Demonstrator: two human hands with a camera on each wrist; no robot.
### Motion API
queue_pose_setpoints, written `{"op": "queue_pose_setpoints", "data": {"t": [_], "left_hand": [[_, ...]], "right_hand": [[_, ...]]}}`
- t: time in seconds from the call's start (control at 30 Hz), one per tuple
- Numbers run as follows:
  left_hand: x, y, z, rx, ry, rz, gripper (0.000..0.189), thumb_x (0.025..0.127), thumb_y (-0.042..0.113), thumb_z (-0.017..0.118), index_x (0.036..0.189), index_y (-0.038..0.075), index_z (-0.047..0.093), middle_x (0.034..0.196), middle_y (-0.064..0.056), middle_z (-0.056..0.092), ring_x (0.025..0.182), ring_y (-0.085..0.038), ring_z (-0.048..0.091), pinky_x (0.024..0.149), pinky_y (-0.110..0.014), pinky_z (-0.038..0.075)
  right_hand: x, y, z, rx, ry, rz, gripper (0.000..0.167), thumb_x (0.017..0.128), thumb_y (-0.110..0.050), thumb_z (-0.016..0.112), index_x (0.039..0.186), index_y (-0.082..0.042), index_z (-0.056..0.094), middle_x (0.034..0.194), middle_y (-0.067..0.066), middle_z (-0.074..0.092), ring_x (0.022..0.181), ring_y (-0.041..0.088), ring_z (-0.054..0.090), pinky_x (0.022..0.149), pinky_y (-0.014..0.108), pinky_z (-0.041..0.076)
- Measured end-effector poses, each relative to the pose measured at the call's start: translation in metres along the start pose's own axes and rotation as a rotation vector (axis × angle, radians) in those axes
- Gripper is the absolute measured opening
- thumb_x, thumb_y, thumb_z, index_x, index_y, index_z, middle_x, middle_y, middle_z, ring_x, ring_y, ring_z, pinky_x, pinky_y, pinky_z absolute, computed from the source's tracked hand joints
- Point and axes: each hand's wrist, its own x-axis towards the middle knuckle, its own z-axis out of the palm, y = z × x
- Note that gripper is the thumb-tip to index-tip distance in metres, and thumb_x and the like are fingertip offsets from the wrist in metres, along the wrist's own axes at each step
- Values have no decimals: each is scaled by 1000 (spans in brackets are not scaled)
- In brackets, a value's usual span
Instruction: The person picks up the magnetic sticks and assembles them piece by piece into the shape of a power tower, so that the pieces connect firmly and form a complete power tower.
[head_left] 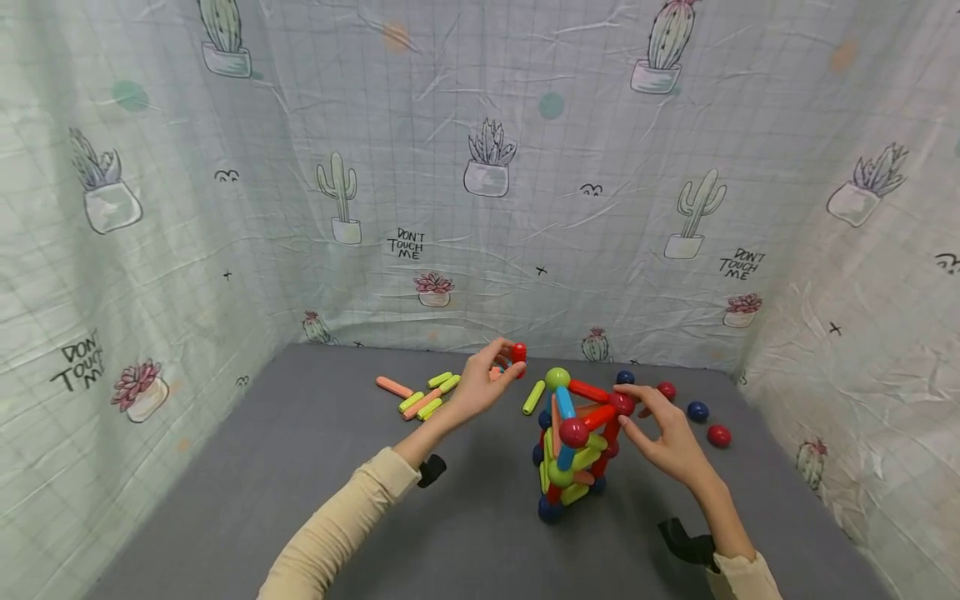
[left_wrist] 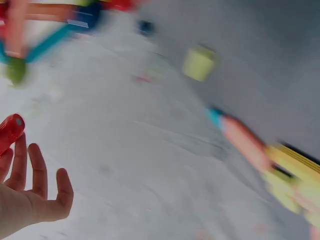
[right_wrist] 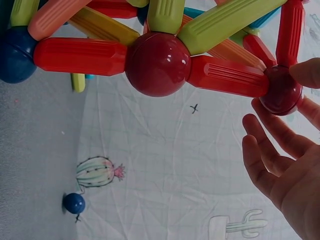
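Observation:
My left hand pinches a short red rod in the air, left of a structure of coloured rods and balls. In the left wrist view the red rod shows at the left edge, by the fingertips. My right hand holds the dark red ball at the structure's top right corner between thumb and fingers. The right wrist view shows that ball joined to red rods. A green ball and another dark red ball form the other top corners. Blue balls stand at the base.
Several loose yellow-green and orange rods lie left of the structure, and one green rod lies just beside it. Loose balls, blue and red, lie at the right. A printed curtain surrounds the grey table.

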Motion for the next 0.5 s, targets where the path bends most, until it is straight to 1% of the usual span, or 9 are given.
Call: {"op": "queue_pose_setpoints", "data": {"t": [0.07, 0.1, 0.13, 0.17, 0.2, 0.3, 0.4, 0.47, 0.5], "left_hand": [[7, 28, 0, -94, -14, 24, 24, 89, 16, 54, 110, 5, 53, 99, -13, 62, 86, -24, 60, 75, -30, 48], [10, 40, 0, -111, -25, 30, 24, 89, 15, 53, 111, 5, 53, 100, -14, 62, 88, -25, 60, 75, -28, 47], [13, 50, 0, -125, -42, 31, 25, 89, 13, 53, 112, 4, 53, 101, -15, 62, 88, -26, 59, 74, -28, 47], [15, 57, 1, -132, -58, 34, 26, 89, 11, 52, 113, 2, 53, 103, -17, 61, 89, -27, 59, 74, -27, 46], [17, 63, 2, -133, -79, 23, 26, 89, 9, 52, 114, 1, 52, 104, -18, 61, 90, -29, 59, 74, -28, 46], [20, 63, 11, -131, -128, 18, 27, 89, 8, 52, 115, 0, 52, 107, -19, 61, 90, -29, 59, 75, -27, 46], [19, 59, 14, -152, -162, 7, 28, 89, 9, 51, 116, -1, 51, 109, -19, 60, 93, -30, 59, 78, -28, 46], [17, 54, 14, -180, -173, 4, 30, 89, 9, 51, 118, 0, 50, 111, -20, 59, 96, -31, 58, 81, -31, 46], [16, 48, 13, -184, -170, 5, 30, 90, 10, 51, 118, 1, 50, 111, -19, 59, 97, -30, 58, 82, -31, 46]], "right_hand": [[1, 0, -1, 3, 0, -1, 45, 74, 3, 66, 116, -3, 54, 104, 5, 59, 86, 2, 47, 68, 14, 42], [1, 0, -1, 3, 0, -1, 45, 74, 3, 66, 116, -2, 54, 103, 5, 59, 86, 2, 46, 68, 16, 42], [1, 0, -1, 0, -1, -4, 45, 74, 3, 66, 116, -3, 54, 104, 5, 59, 86, 2, 46, 68, 15, 42], [1, 0, -1, 1, 1, -2, 45, 73, 3, 66, 116, -3, 54, 103, 5, 59, 86, 2, 46, 68, 15, 42], [1, 0, -1, 0, 0, -1, 46, 73, 3, 66, 117, -4, 54, 104, 5, 59, 86, 2, 46, 68, 16, 42], [1, 1, -1, -3, -5, 2, 46, 73, 2, 66, 117, -4, 54, 104, 5, 59, 86, 2, 46, 67, 19, 44], [0, 1, -1, -5, -10, 2, 46, 73, 2, 67, 117, -4, 54, 105, 5, 59, 87, 2, 46, 67, 19, 44], [0, 1, -1, -6, -12, 1, 46, 73, 3, 67, 117, -4, 53, 104, 5, 59, 87, 2, 46, 68, 19, 44], [0, 1, -1, -4, -13, 2, 47, 73, 3, 67, 117, -4, 53, 105, 5, 59, 87, 2, 46, 68, 18, 43]]}}
